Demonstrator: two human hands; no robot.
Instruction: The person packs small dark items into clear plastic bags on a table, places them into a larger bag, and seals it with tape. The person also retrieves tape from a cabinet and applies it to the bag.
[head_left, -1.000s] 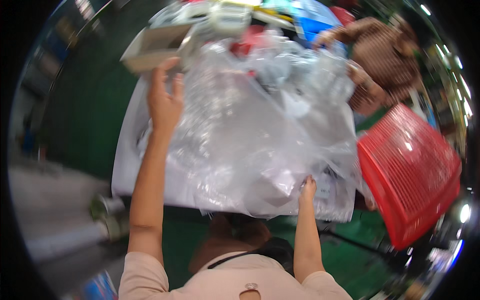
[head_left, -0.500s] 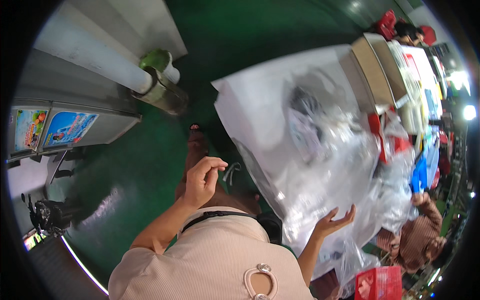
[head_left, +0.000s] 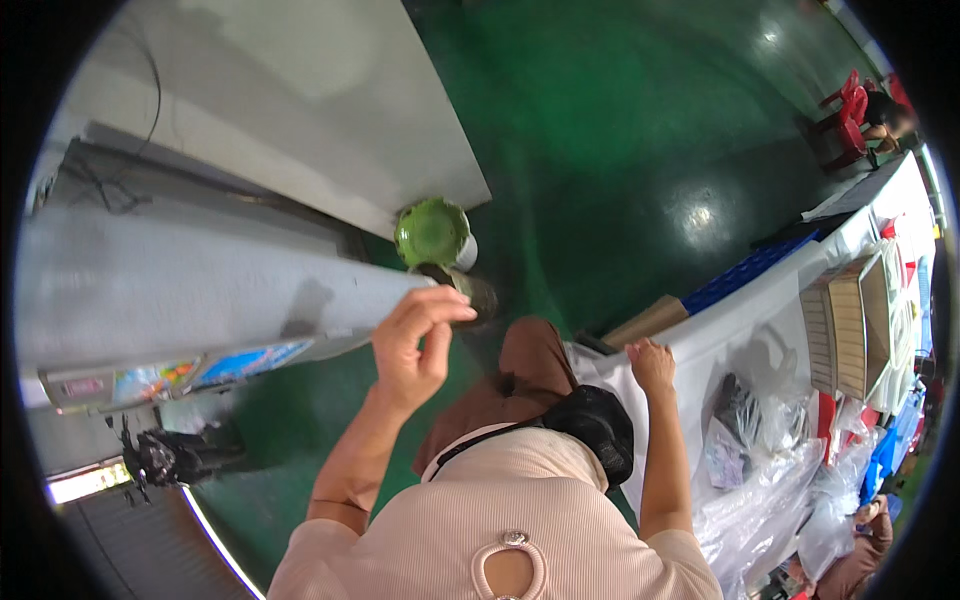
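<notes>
My left hand [head_left: 418, 345] is raised in front of a grey cabinet and a post, its fingers bent together and the thumb near them. What it holds, if anything, cannot be made out. My right hand [head_left: 652, 366] is closed, with its knuckles up, over the near corner of a table covered in white sheeting [head_left: 690, 350]. Whether it grips the sheeting or only passes above it is not shown. To its right, clear plastic bags [head_left: 775, 425] lie on the sheeting, one with something dark inside. A black waist pouch [head_left: 592, 432] hangs at my waist.
Ahead stand a green basin [head_left: 432, 233] and a dark cylindrical bin [head_left: 472, 296] beside the post. A grey cabinet [head_left: 200, 270] is at left, a motorcycle [head_left: 175, 455] behind it. Cream crates [head_left: 850, 325] stand on the table. A person [head_left: 865, 555] is at far right; another sits by red chairs [head_left: 850, 120].
My view has turned to the right and moved forward, so the post and basin are closer. My right hand has gone from open over the plastic to closed at the table's corner.
</notes>
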